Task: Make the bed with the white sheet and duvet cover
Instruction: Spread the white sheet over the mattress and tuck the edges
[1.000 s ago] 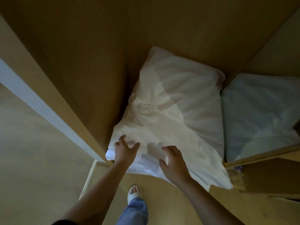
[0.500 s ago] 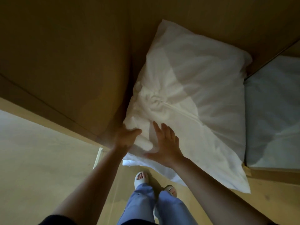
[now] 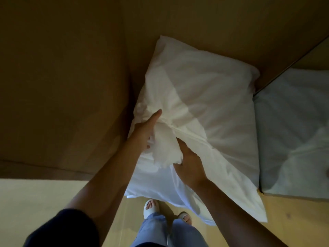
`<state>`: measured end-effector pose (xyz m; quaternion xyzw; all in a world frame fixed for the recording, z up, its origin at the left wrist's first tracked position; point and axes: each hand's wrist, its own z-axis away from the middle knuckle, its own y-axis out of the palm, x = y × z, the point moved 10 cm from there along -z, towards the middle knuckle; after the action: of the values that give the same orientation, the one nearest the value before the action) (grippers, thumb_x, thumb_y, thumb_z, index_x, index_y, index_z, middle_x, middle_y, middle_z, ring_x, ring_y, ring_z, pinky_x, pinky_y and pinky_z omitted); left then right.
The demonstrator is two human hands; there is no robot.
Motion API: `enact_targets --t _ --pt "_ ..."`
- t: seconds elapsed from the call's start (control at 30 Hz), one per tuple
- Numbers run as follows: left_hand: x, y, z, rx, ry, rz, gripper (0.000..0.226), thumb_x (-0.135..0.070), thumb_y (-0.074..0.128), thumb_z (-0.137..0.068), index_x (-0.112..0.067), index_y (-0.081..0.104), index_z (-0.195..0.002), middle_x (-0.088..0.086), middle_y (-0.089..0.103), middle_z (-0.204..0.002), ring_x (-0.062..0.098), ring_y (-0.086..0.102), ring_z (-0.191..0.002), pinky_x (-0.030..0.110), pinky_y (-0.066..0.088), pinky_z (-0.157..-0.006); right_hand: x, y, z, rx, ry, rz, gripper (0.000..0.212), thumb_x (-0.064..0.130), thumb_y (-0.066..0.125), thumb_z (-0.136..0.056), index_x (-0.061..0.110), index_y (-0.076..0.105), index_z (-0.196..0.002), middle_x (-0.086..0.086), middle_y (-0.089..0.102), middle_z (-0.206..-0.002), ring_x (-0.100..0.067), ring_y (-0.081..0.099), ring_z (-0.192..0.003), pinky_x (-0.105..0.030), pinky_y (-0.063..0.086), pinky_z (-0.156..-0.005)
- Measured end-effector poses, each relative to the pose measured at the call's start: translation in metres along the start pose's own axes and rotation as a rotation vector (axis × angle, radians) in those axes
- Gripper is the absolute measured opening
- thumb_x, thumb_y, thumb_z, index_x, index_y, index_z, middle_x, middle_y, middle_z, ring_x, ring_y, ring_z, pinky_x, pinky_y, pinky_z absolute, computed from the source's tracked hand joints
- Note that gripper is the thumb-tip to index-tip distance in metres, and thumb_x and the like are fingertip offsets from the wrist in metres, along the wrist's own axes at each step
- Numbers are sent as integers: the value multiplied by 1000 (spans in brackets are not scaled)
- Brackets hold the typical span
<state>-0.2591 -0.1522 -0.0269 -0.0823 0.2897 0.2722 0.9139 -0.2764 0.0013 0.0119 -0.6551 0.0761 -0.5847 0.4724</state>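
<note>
The white bundle (image 3: 204, 104), bedding tied up in its own cloth, lies in a wooden recess and fills most of it. Left of the fingers its edge sits tight against the wooden side wall (image 3: 62, 86). Beyond the fingertips its far corner reaches almost to the back wall (image 3: 195, 18). To the right it touches a slanted wooden divider (image 3: 292, 56). The only open room is on the near side, where the bundle's lower corners hang out past the shelf edge over the floor (image 3: 35, 202).

The left hand (image 3: 145, 131) comes in from the lower left with the arm stretched out. Its index finger (image 3: 157, 114) lies straight along the cloth, the tip just beside the knot (image 3: 168, 123). Its other fingers are curled into the fabric below. The right hand (image 3: 190, 163) reaches in from the lower right. Its fingers are curled round a loose wad of cloth (image 3: 165, 148) that hangs from the knot, pinching it from the right and underneath. The wad sits between the two hands, and both thumbs are hidden.

Right of the divider, well away from the fingers, lies a second pale bundle (image 3: 292, 131) in bluish light. Below the wrists are white sandals (image 3: 151, 206), blue jeans (image 3: 160, 230) and a dark sleeve (image 3: 58, 229). The side wall stands close beside the left hand.
</note>
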Motion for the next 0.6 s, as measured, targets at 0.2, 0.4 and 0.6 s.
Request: enact_targets --t 0.2,0.4,0.6 --pt "-5 8 -45 29 0 139 58 -20 68 -83 -10 48 -136 17 56 -125 39 53 -114 49 44 -96 -3 -13 -2 -58 -21 -23 65 16 57 -90 32 25 -145 -4 49 -139 -25 55 -118 -25 40 -97" --pt "-39 9 10 35 477 -203 47 13 50 -89 -1 45 -133 19 57 -126 28 58 -109 26 49 -83 -15 -35 -8 -51 83 -168 77 0 58 -83 51 24 -131 1 58 -127 -22 58 -112 -32 48 -94" --pt "-59 27 103 348 637 -54 31 8 45 -93 -17 63 -97 -13 69 -73 0 65 -71 10 50 -62 63 -128 -6 -139 -274 -167 33 30 60 -66 35 60 -98 6 67 -86 -11 65 -80 -33 53 -71"
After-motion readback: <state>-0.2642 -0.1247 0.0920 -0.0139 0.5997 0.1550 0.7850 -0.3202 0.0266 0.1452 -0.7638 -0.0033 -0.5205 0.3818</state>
